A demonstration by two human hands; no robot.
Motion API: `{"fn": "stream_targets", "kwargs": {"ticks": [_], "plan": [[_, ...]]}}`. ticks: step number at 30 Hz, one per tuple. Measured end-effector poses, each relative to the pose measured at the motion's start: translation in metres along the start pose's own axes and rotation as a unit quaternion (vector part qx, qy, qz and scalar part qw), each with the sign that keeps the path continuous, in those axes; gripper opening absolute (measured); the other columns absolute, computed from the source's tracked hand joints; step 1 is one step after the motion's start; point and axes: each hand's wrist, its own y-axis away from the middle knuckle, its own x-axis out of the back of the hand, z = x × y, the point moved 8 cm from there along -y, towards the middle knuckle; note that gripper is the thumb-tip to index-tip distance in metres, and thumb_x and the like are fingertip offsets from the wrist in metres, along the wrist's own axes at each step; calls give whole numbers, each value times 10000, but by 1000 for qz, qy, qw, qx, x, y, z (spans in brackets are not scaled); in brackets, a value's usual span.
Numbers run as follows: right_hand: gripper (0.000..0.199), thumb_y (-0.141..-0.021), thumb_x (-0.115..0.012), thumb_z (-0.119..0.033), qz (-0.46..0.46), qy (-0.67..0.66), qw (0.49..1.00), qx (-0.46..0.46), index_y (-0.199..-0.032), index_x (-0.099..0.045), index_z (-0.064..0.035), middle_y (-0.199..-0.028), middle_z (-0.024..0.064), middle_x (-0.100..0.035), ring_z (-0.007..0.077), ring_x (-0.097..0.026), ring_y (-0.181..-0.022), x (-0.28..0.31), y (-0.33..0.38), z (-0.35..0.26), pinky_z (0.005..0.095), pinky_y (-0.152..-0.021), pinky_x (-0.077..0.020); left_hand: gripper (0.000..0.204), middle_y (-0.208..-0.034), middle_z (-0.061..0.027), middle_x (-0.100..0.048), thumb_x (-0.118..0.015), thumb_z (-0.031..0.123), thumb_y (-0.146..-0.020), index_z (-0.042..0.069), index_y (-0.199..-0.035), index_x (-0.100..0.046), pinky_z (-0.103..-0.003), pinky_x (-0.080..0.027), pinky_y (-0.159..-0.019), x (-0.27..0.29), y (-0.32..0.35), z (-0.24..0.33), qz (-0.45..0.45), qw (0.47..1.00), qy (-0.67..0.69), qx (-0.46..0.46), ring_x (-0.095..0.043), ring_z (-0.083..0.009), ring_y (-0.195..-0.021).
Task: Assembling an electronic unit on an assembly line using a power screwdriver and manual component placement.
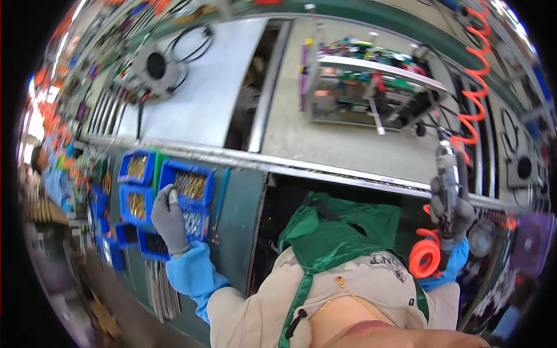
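Observation:
My left hand (168,223), in a grey glove and light blue sleeve, is over the blue bins at the left. Its fingers are drawn together in a pinch; whatever is between them is hidden or too small to make out. Just beyond it, a blue bin (208,169) holds brass-coloured screws (190,185). My right hand (462,213), also gloved, is closed around a silver pneumatic screwdriver (447,168) held upright at the right. Ahead, on the work surface, stands an open metal chassis (377,62) with green circuit boards and wires.
Smaller blue bins (123,204) sit beside the left hand, and a blue pen-like tool (221,197) lies right of them. An orange coiled hose (477,93) hangs at the right. A metal rail (325,168) crosses in front of me. A grey fan unit (159,69) rests far left.

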Motion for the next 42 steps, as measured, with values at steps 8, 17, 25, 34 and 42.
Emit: {"fn": "stream_targets", "kwargs": {"ticks": [8,17,25,34,42], "plan": [[1001,-675,-726,-177,20,-19,1000,4,-1503,-164,-178,-995,203,-566,174,-638,-604,1,4,-12,278,-486,-557,215,-918,-75,-681,-599,76,-850,-6,-1032,-678,-249,-478,-758,-200,-30,338,-375,819,362,-238,-603,-109,-814],[1116,-525,-774,-328,109,62,990,-57,-1492,-235,-186,-916,147,-581,131,-575,-529,6,7,-10,243,-467,-487,253,-890,-92,-700,-648,77,-791,59,-1034,-713,-296,-491,-744,-367,10,475,-587,699,64,-404,-629,-156,-806],[1124,-515,-783,-339,95,80,990,-64,-1487,-243,-170,-921,146,-585,145,-591,-532,10,2,-12,248,-467,-496,325,-1024,-76,-690,-654,-3,-808,9,-1133,-645,-277,-497,-856,-394,17,476,-682,611,145,-375,-625,-133,-943],[1121,-506,-781,-339,105,99,987,-69,-1483,-259,-170,-920,144,-581,150,-590,-534,7,4,-13,252,-463,-494,333,-1008,-78,-698,-692,50,-801,21,-1131,-656,-266,-500,-830,-390,16,482,-663,620,73,-415,-640,-132,-892],[1052,-541,-708,-295,93,125,986,-51,-1484,-263,-161,-913,145,-572,152,-583,-528,3,5,-17,249,-465,-487,398,-1032,-87,-702,-692,94,-790,37,-1180,-639,-278,-501,-838,-373,23,481,-663,594,55,-452,-651,-148,-895]]}}
